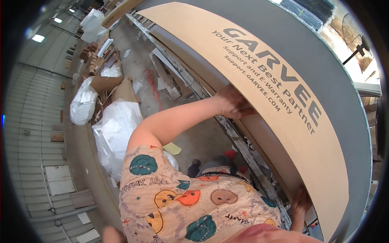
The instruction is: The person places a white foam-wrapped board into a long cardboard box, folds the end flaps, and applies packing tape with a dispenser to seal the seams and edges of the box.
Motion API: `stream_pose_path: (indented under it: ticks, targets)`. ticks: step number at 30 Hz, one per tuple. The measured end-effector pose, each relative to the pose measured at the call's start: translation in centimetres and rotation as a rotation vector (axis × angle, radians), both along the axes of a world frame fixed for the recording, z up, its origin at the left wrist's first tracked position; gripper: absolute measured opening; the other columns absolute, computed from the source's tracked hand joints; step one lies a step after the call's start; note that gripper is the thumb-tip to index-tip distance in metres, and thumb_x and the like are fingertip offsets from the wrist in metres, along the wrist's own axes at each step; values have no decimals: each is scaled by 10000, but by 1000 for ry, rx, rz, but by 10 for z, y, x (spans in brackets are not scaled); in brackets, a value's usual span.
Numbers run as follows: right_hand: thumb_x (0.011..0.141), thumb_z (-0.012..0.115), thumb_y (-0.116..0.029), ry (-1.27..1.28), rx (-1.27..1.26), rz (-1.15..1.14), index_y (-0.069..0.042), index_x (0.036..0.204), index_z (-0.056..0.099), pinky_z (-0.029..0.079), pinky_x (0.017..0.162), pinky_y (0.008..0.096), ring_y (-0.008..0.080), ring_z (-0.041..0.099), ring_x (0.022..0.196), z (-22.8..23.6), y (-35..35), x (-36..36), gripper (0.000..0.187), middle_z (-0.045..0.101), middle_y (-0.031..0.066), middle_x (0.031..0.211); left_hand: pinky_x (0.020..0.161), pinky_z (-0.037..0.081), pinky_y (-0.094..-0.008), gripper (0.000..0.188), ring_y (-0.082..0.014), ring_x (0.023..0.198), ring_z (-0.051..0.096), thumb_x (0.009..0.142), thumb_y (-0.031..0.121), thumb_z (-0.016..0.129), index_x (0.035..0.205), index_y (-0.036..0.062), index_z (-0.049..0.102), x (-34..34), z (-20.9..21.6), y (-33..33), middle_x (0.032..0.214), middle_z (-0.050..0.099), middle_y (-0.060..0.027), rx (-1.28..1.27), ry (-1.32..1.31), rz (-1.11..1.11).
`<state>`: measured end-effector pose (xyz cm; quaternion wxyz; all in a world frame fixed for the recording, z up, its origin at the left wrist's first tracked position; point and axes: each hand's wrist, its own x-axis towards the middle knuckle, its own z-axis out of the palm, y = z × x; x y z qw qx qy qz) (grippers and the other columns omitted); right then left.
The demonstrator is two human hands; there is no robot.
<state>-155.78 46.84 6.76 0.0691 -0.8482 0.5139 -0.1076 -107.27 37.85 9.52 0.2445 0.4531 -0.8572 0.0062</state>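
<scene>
Cardboard dominates the view: a large flat brown corrugated cardboard sheet with dark printed lettering [283, 105] lies over a grey-topped work table [324, 69], its near edge overhanging the table's worn, paint-flecked front rail [227, 125]. The left hand [231, 103] grips that edge, arm stretched forward from the shoulder, elbow nearly straight. The right hand [300, 206] appears to clutch the same edge nearer the body, though it is partly hidden below the sheet. Held only along one side, the sheet could buckle or slide off the rail toward the white plastic bags [115, 125] on the floor left of the table.
</scene>
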Motion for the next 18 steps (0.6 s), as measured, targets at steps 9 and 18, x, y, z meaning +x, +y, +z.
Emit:
stream_pose_path:
  ticks: [9,18]
  targets:
    - [951,508,-179,-6,120,-193,12,1136,615,459,898,422,366,593,1039,-51,-2,0,286,623,227,1112,909,456,-426,413,-336,1064,555,753,217,619,1158,134,598,10,-46,-24,1132,602,-125,-109,169,-42]
    - [962,448,-168,-215,-68,16,-6,1202,558,424,944,460,363,537,1117,-5,-61,252,309,592,185,1176,938,415,-469,418,-343,1111,511,756,253,633,1154,129,593,21,-44,-36,1197,560,-122,-121,314,-4]
